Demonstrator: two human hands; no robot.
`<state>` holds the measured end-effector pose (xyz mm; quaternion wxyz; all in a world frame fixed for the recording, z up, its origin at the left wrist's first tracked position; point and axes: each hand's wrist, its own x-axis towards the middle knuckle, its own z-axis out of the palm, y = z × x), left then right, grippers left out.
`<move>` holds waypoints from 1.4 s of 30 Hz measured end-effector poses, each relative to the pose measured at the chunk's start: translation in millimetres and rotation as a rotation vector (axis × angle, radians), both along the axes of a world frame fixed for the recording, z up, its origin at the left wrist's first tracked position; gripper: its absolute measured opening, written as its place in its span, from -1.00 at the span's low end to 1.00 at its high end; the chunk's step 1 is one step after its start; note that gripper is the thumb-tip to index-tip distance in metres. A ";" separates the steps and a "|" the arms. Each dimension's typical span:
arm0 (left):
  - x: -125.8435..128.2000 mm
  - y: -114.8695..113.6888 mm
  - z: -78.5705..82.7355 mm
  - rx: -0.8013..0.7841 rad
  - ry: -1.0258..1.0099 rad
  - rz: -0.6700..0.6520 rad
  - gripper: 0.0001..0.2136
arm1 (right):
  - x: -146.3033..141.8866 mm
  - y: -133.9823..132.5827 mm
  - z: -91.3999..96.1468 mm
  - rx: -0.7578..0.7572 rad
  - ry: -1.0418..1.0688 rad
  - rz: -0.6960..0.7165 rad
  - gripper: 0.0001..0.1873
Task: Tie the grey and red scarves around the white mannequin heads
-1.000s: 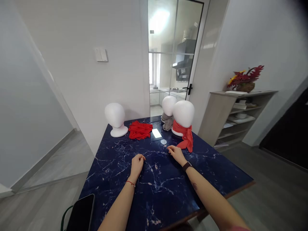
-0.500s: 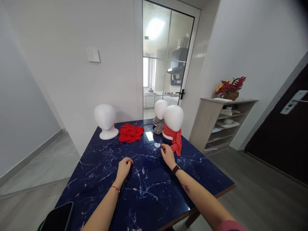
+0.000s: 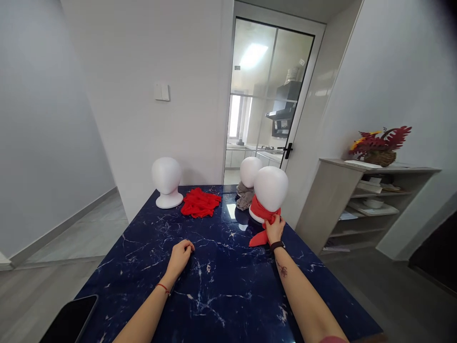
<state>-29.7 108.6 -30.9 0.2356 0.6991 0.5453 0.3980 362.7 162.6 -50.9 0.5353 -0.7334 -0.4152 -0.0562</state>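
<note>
My right hand [image 3: 274, 229] is closed on the light red scarf [image 3: 260, 238] at the knot below a white mannequin head [image 3: 271, 188]. The scarf is wrapped round that head's neck, and one end hangs onto the table to the left of my fingers. My left hand [image 3: 181, 255] rests on the dark blue marbled table [image 3: 214, 286] with its fingers curled in and nothing seen in them. Behind the nearer head stands another white mannequin head [image 3: 250, 171] with a grey scarf [image 3: 244, 196] about its neck.
At the far left of the table is a third white mannequin head [image 3: 166, 178], bare-necked. Beside it lies a crumpled bright red scarf [image 3: 201, 203]. A phone [image 3: 71, 319] sits at the near left corner. A shelf unit [image 3: 342, 190] stands right of the table.
My right hand has moved forward and right from over the table to the scarf's knot and taken hold of it. My left hand has stayed on the table. The view has turned slightly left.
</note>
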 end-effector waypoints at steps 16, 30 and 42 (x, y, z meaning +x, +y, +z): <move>2.9 -9.4 5.4 0.124 -0.015 -0.002 -0.75 | -117.3 -49.1 37.1 0.302 -0.222 0.399 -0.75; 15.5 -24.4 7.1 0.415 -0.018 -0.088 -0.38 | -208.4 -91.4 26.4 0.259 -0.288 0.866 -0.77; 10.6 -16.6 7.3 0.466 -0.007 -0.001 -0.59 | -187.9 -89.4 32.0 0.075 -0.035 1.064 -0.82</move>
